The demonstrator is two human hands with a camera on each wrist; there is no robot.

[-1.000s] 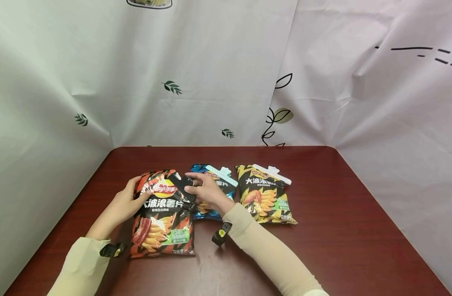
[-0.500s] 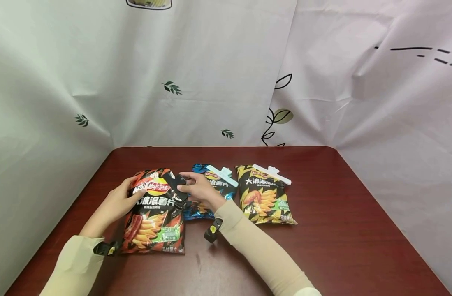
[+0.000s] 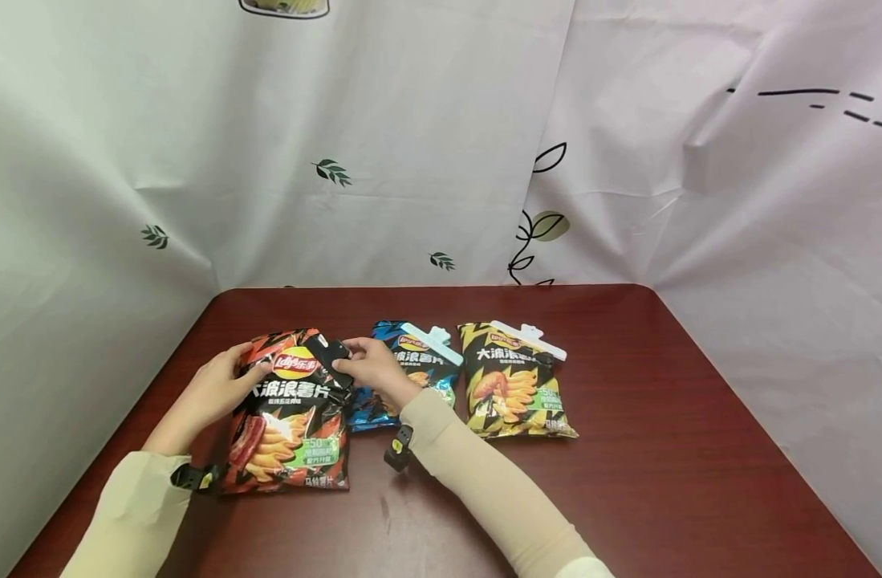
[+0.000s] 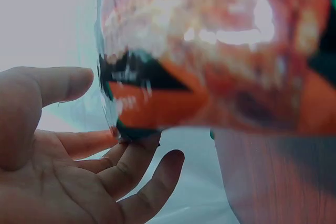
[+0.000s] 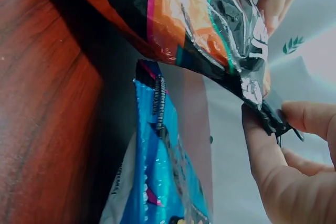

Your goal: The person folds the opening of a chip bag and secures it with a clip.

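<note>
A red and black bag of potato chips point(image 3: 285, 425) stands between my hands on the left half of the table, tilted slightly back. My left hand point(image 3: 213, 389) grips its upper left edge, thumb on the front and fingers behind. In the left wrist view, the bag's side point(image 4: 152, 103) reaches between thumb and fingers. At the upper right corner sits a black bag clip point(image 3: 330, 357), pinched by my right hand point(image 3: 375, 369). The right wrist view shows the clip point(image 5: 274, 118) at the bag's corner, thumb and fingertips around it.
Just right of the red bag lies a blue chip bag point(image 3: 371, 409) with a pale blue clip point(image 3: 432, 343), partly covered by my right hand. Beside it is a yellow chip bag point(image 3: 513, 385) with a white clip point(image 3: 530, 339). Printed white cloth surrounds the brown table point(image 3: 664, 449).
Both hands have shifted left with the red bag and the black clip, uncovering more of the blue bag. The blue and yellow bags have stayed in place.
</note>
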